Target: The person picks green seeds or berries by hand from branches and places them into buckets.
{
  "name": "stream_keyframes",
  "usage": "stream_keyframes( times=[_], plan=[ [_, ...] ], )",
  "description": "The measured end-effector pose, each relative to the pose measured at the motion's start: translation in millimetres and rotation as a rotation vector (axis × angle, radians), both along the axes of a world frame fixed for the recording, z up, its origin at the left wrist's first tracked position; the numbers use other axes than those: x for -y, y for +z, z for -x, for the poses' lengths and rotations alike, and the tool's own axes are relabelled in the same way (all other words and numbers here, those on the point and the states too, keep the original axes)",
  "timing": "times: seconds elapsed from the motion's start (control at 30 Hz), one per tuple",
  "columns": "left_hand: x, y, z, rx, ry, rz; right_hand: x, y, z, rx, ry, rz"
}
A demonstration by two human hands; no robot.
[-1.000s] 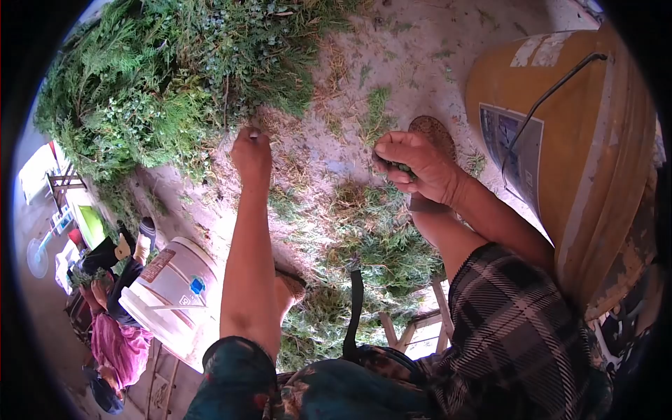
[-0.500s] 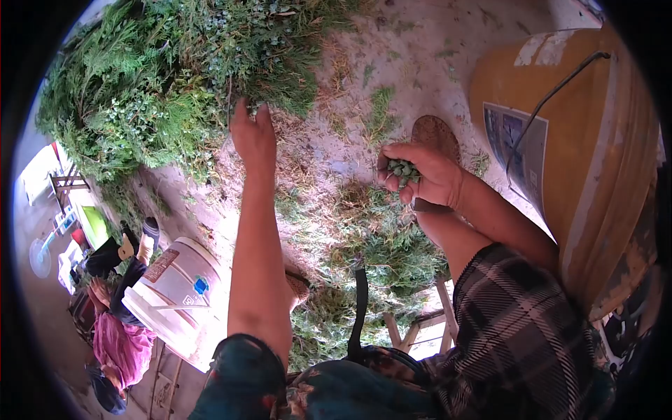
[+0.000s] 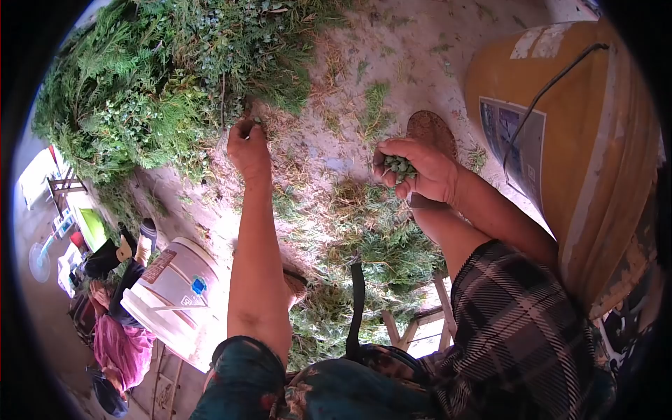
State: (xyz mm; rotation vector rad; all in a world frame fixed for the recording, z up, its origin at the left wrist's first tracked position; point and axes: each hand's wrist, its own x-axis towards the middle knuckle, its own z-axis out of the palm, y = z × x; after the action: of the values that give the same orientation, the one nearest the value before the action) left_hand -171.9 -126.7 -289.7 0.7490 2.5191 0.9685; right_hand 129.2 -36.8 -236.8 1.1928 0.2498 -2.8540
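Note:
My left hand point(image 3: 248, 150) is closed in a pinch at the near edge of a heap of leafy evergreen branches point(image 3: 154, 91). A small green cone point(image 3: 257, 120) shows at its fingertips. Cupped in my right hand point(image 3: 435, 173) is a handful of small pale-green cones point(image 3: 399, 166), with the fingers curled round them. That hand is held above my right knee, in front of a brown shoe point(image 3: 430, 129). More bluish-green cones hang among the branches in the heap.
A large yellow bucket point(image 3: 518, 84) with a wire handle is close on my right. A white bucket point(image 3: 182, 273) stands at left, beside a seated person point(image 3: 119, 343) in pink. Stripped sprigs point(image 3: 392, 238) litter the floor between my feet.
My left hand's fingers, spread apart before, have closed into a pinch with a small green cone showing, slightly lower than before. My right hand keeps its handful nearly still.

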Motion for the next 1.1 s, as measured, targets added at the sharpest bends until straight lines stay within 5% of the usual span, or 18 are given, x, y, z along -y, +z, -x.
stream_keyframes(
  times=[0.17, 0.23, 0.37, 0.43, 0.47, 0.53, 0.63, 0.93, 1.03, 1.07, 1.1],
  plan=[
    [-10.5, 11.3, 1.0, 0.028, 0.072, -0.004, 0.8, 0.8, -0.6, 0.008, 0.002, -0.024],
    [-14.5, 17.4, -5.6, -0.132, -0.143, 0.198, 0.5, 2.2, 0.0, 0.016, 0.007, -0.02],
    [-9.6, 21.0, -8.6, -0.169, -0.214, 0.284, -1.0, 3.0, 0.7, 0.01, 0.028, -0.038],
    [-7.6, 36.0, -16.9, 0.852, 0.269, -0.296, -3.2, 9.4, 1.7, -0.045, 0.003, -0.039],
    [-4.9, 44.8, -23.8, 0.859, 0.267, -0.289, -3.4, 13.6, 3.2, -0.102, -0.015, -0.04],
    [-3.2, 64.8, -45.3, 1.469, 0.113, -0.532, -4.9, 18.7, 6.8, -0.149, -0.047, -0.017],
    [-7.3, 83.2, -74.1, 1.529, 0.099, -0.508, -7.2, 15.5, 8.1, -0.225, -0.099, 0.008],
    [-19.8, 113.2, -129.7, 1.145, -0.109, -0.28, -3.6, 12.5, 6.8, -0.23, -0.14, 0.064],
    [-11.4, 116.1, -149.2, 0.787, -0.463, -0.136, -3.6, 14.4, 8.4, -0.218, -0.21, 0.124],
    [-9.2, 109.1, -144.1, 0.477, -0.773, -0.154, -4.3, 12.2, 6.2, -0.225, -0.226, 0.152],
    [-7.9, 109.6, -142.3, 0.57, -0.688, -0.188, -5.1, 9.9, 5.2, -0.233, -0.242, 0.183]
  ],
)
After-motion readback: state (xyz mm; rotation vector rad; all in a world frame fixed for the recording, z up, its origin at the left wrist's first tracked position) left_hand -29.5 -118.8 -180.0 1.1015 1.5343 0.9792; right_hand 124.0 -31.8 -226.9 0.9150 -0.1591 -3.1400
